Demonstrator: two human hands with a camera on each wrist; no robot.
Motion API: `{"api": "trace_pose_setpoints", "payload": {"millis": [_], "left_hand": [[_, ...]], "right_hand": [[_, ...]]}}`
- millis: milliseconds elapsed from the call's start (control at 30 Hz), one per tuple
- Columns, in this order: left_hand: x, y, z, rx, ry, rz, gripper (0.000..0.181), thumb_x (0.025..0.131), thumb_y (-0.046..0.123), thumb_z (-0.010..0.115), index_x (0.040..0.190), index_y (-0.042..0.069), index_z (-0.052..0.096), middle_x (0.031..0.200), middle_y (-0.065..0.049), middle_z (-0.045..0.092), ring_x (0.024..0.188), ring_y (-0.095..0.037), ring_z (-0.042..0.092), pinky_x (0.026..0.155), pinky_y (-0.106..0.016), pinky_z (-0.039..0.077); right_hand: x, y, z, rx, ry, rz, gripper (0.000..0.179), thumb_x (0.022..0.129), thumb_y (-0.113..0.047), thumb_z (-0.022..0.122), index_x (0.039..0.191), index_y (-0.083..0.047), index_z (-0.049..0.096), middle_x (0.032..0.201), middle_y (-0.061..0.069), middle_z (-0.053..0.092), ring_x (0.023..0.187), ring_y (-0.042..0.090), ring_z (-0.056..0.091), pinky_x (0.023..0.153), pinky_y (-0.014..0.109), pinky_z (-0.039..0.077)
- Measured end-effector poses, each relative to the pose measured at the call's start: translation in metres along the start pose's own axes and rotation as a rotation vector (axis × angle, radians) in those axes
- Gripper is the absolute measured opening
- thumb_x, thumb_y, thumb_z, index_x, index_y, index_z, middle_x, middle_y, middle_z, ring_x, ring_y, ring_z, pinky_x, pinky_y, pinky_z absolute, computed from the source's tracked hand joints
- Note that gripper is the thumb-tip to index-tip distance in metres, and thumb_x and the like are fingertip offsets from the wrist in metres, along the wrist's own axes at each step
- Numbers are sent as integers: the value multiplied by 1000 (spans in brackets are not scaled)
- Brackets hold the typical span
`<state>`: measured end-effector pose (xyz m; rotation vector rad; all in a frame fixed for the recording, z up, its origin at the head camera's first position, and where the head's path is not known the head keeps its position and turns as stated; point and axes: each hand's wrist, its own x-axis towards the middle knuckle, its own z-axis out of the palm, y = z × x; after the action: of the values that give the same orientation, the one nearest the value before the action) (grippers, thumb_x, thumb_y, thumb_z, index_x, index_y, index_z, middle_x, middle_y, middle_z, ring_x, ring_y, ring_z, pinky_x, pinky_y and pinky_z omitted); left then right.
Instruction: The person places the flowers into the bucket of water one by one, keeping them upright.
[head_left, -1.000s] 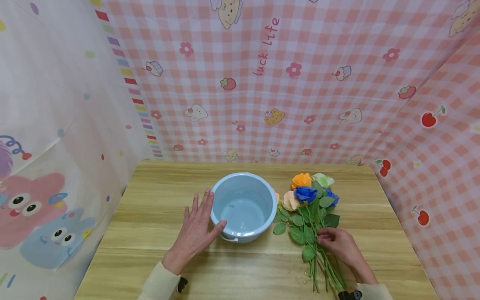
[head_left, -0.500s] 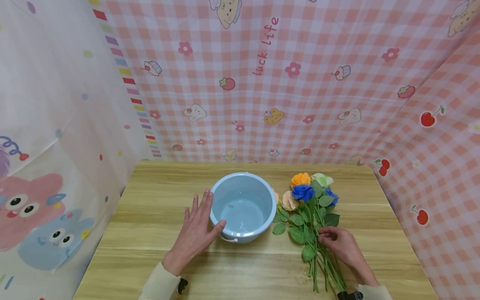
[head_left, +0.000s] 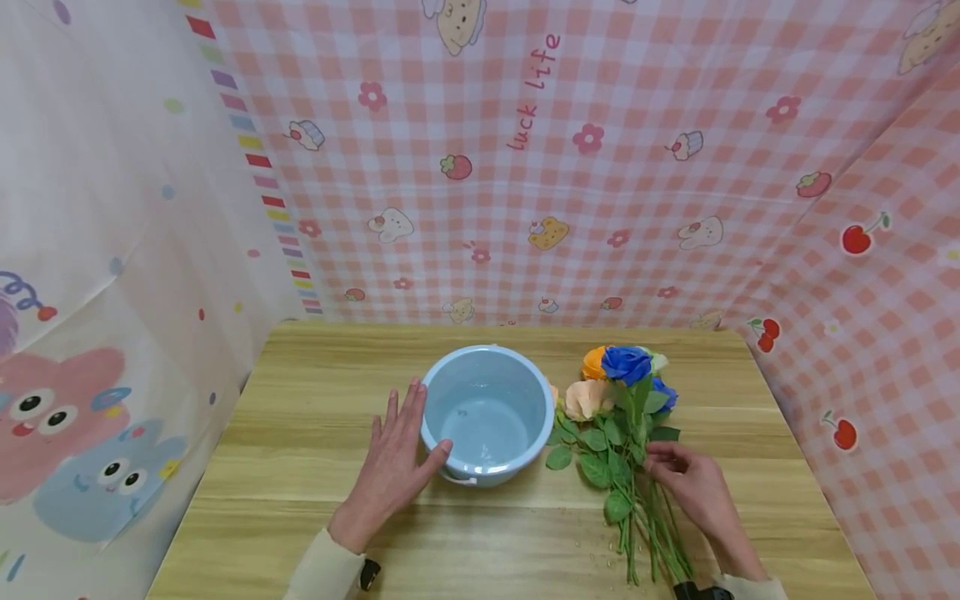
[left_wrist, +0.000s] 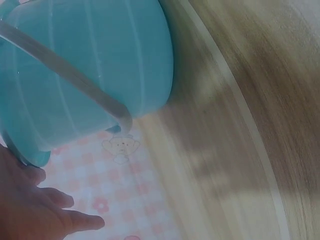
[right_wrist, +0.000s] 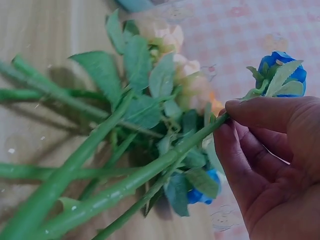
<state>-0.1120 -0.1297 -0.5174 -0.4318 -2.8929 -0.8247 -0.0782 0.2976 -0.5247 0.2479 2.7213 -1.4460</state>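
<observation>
A light blue bucket (head_left: 491,477) stands upright mid-table, glints of light on its inner bottom. My left hand (head_left: 390,471) rests on its left rim, fingers spread and straight. In the left wrist view the bucket's grey handle (left_wrist: 67,74) hangs across its side. To the right lies a bunch of roses. My right hand (head_left: 693,487) pinches the green stem (right_wrist: 165,160) of a blue rose (head_left: 627,365) between thumb and forefinger, the bloom raised over the others. Beneath it are a peach rose (head_left: 587,401), an orange rose (head_left: 593,364) and another blue rose (head_left: 663,395).
Leaves (head_left: 595,469) and crossing stems (head_left: 658,533) spread beside the bucket, toward the front edge. Small droplets (head_left: 592,546) dot the wooden table (head_left: 300,417). A pink checked cloth (head_left: 630,192) hangs behind and at right, a white patterned one (head_left: 150,250) at left.
The pinched blue rose has risen and shifted right, now overlapping the orange and pale green blooms. My right hand has moved slightly up and right with it. The left hand stays put.
</observation>
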Motion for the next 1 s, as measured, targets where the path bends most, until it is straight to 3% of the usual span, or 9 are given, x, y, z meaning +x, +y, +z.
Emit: {"api": "trace_pose_setpoints", "payload": {"millis": [200, 467, 800, 1000], "left_hand": [[0, 0, 0, -16, 3, 1, 90, 101, 55, 54, 167, 8, 15, 173, -10, 12, 156, -46, 10, 116, -75, 17], [0, 0, 0, -26, 10, 2, 89, 101, 54, 54, 166, 8, 16, 173, -10, 12, 155, -46, 11, 115, -76, 19], [0, 1, 0, -46, -9, -14, 90, 101, 57, 52, 167, 10, 13, 174, -5, 8, 157, -42, 9, 117, -74, 18], [0, 0, 0, -44, -5, -14, 90, 101, 56, 52, 167, 9, 13, 174, -5, 9, 157, -42, 10, 117, -73, 18]], "right_hand": [[-1, -13, 0, -14, 42, -25, 28, 95, -6, 72, 121, 6, 71, 103, 14, 75, 87, 5, 66, 73, 21, 56], [1, -30, -1, -8, 66, 11, 31, 98, -16, 71, 124, 1, 71, 108, 12, 74, 90, 4, 63, 74, 20, 53], [4, -49, -3, 24, 165, -102, 28, 100, -19, 71, 121, -1, 73, 104, 9, 74, 87, 1, 62, 71, 17, 52], [5, -62, -2, 83, 208, -120, 30, 97, -19, 73, 121, 0, 73, 105, 4, 75, 87, 0, 64, 70, 16, 54]]}}
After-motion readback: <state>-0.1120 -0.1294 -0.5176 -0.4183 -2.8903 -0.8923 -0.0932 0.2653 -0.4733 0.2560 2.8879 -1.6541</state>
